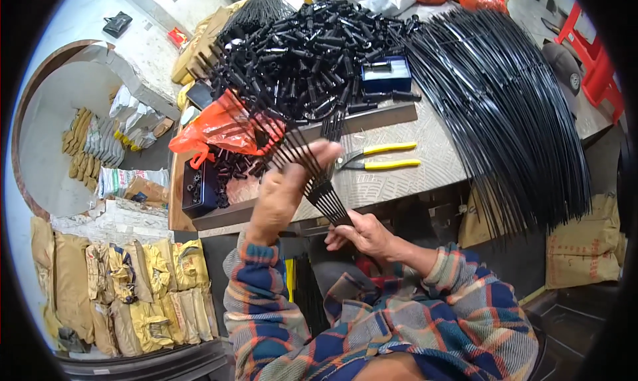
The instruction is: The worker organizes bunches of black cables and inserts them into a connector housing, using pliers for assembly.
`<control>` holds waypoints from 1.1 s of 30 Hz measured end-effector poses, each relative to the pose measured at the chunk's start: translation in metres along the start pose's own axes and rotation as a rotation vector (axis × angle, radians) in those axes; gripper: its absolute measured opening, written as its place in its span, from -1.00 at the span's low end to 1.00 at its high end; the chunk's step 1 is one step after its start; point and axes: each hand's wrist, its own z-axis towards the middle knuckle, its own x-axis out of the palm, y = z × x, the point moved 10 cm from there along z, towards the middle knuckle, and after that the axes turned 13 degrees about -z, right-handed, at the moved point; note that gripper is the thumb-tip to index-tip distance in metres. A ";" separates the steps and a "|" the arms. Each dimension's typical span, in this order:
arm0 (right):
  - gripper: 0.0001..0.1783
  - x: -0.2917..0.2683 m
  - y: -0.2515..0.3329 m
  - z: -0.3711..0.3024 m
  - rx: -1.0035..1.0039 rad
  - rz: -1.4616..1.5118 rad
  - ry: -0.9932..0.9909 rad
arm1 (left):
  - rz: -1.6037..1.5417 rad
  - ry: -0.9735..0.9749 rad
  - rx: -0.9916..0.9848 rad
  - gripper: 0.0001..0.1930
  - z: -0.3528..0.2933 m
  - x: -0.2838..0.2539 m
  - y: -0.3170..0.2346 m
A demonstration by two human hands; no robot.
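Observation:
A fan of thin black rods (327, 198), narrow at its lower end and spread at the top, slants up and left in front of me. My right hand (364, 235) pinches its narrow end. Higher up, my left hand (282, 191) is closed around the rods, its fingers partly hidden among them. Their upper ends blur over an orange-red plastic bag (216, 125). Pliers with yellow handles (392, 155) lie on the table just right of the rods.
A large heap of black tubular parts (299, 55) covers the table's (438, 138) back. A thick bundle of long black rods (505, 95) overhangs its right edge. Blue boxes (387, 75) hold small parts. Yellow-brown sacks (133, 275) lie at lower left; a red stool (588, 62) stands far right.

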 end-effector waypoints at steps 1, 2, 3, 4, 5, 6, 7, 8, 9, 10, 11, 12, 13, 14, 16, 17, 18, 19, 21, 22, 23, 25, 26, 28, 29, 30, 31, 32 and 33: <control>-0.84 0.005 0.006 0.005 -0.059 -0.039 0.044 | 0.239 0.032 -0.051 -0.53 -0.004 0.007 0.002; -0.83 0.007 0.009 0.006 -0.052 -0.045 0.062 | 0.228 0.024 0.023 -0.66 -0.007 0.010 0.002; -0.83 0.004 0.011 0.005 -0.049 -0.044 0.061 | 0.419 0.093 0.043 -0.70 -0.007 0.014 0.002; -0.81 0.003 0.008 0.005 -0.039 -0.131 0.126 | 0.368 0.076 0.051 -0.72 -0.011 0.007 0.006; -0.78 0.000 0.011 0.005 -0.031 -0.224 0.192 | 0.318 0.059 0.065 -0.74 -0.017 0.003 0.006; -0.76 -0.019 0.013 0.005 0.040 -0.610 0.189 | 0.346 0.042 0.070 -0.75 -0.023 0.004 0.007; -0.73 -0.044 0.026 0.006 -0.047 -0.540 0.033 | 0.371 0.027 0.077 -0.76 -0.028 0.006 0.010; -0.71 -0.074 0.048 0.005 -0.068 -0.666 -0.118 | 0.404 0.050 0.077 -0.77 -0.033 0.011 0.018; -0.65 -0.099 0.066 0.007 -0.268 -0.887 -0.352 | 0.419 0.071 0.063 -0.79 -0.036 0.015 0.029; -0.58 -0.104 0.069 0.019 -0.207 -1.137 -0.359 | 0.484 0.077 0.078 -0.80 -0.044 0.014 0.036; -0.55 -0.109 0.067 0.027 -0.265 -1.346 -0.391 | 0.535 0.110 0.096 -0.81 -0.044 0.018 0.048; -0.55 -0.114 0.056 0.028 -0.183 -1.398 -0.331 | 0.557 0.169 0.095 -0.84 -0.045 0.023 0.061; -0.54 -0.113 0.049 0.033 -0.120 -1.438 -0.265 | 0.595 0.213 0.099 -0.86 -0.050 0.023 0.067; -0.54 -0.115 0.047 0.031 -0.128 -1.449 -0.259 | 0.568 0.246 0.067 -0.88 -0.051 0.017 0.084; -0.56 -0.132 0.044 0.016 -0.001 -1.556 -0.408 | 0.721 0.346 0.125 -0.84 -0.054 0.011 0.096; -0.56 -0.136 0.044 0.012 -0.014 -1.559 -0.396 | 0.790 0.403 0.128 -0.81 -0.056 0.008 0.098; -0.58 -0.150 0.044 0.004 0.046 -1.564 -0.470 | 0.793 0.388 0.135 -0.81 -0.057 -0.003 0.097; -0.59 -0.163 0.046 -0.002 0.118 -1.572 -0.549 | 0.860 0.471 0.136 -0.74 -0.058 -0.004 0.099; -0.64 -0.159 0.057 -0.005 0.047 -1.643 -0.623 | 0.924 0.546 0.140 -0.65 -0.061 -0.007 0.100; -0.69 -0.161 0.072 -0.012 -0.015 -1.715 -0.713 | 1.198 0.540 0.195 -0.56 -0.054 0.003 0.092; -0.69 -0.159 0.079 -0.008 -0.017 -1.720 -0.713 | 1.483 0.519 0.247 -0.46 -0.049 0.009 0.083; -0.79 -0.149 0.108 -0.001 -0.171 -1.456 -0.802 | 1.649 0.474 0.231 -0.32 -0.039 0.005 0.084; -0.86 -0.143 0.123 0.007 -0.216 -1.410 -0.870 | 1.670 0.418 0.259 -0.31 -0.037 0.000 0.084; -0.88 -0.145 0.138 0.032 -0.263 -1.310 -0.892 | 1.738 0.374 0.329 -0.27 -0.034 -0.008 0.085; -0.89 -0.151 0.144 0.044 -0.308 -1.215 -0.915 | 1.740 0.379 0.329 -0.27 -0.033 -0.010 0.089; -0.87 -0.159 0.145 0.059 -0.271 -1.201 -0.938 | 1.683 0.321 0.346 -0.30 -0.031 -0.013 0.086; -0.86 -0.170 0.149 0.073 -0.236 -1.191 -0.962 | 1.625 0.262 0.368 -0.33 -0.029 -0.013 0.081; -0.83 -0.190 0.137 0.093 -0.168 -1.244 -0.910 | 1.597 0.237 0.353 -0.34 -0.027 -0.010 0.081; -0.81 -0.211 0.123 0.112 -0.107 -1.292 -0.856 | 1.599 0.240 0.358 -0.34 -0.026 -0.008 0.081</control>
